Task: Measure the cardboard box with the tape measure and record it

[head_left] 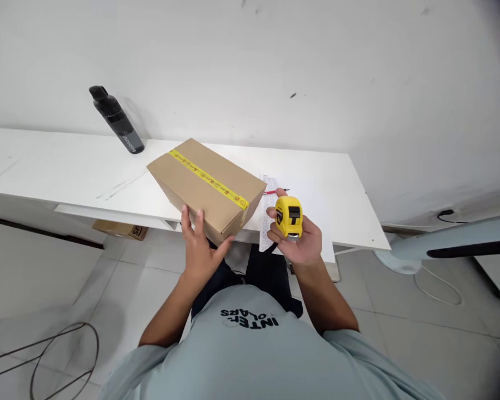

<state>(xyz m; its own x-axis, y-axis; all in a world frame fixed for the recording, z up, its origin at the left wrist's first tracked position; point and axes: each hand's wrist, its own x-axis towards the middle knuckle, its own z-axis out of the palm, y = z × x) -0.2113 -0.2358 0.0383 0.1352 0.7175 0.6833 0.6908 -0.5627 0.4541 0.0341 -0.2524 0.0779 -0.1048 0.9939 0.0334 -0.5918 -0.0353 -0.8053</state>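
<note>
A brown cardboard box (200, 194), sealed with a printed yellow tape strip, sits at an angle on the white table, its near corner reaching the front edge. My left hand (202, 244) touches the near side of this box, with fingers spread and the thumb by the corner. In my right hand (306, 241) is a yellow tape measure (291, 215), held palm up just right of the box; no blade is seen drawn out. Behind that hand lie printed paper sheets (270, 222) and a red pen (270, 192), partly hidden.
A black bottle (117, 121) stands by the wall at the back left of the white table (66, 166). Another cardboard box (123, 229) is below the tabletop. A pale blue post (462, 239) rises at the right, and a thin metal frame (66, 355) stands at the lower left.
</note>
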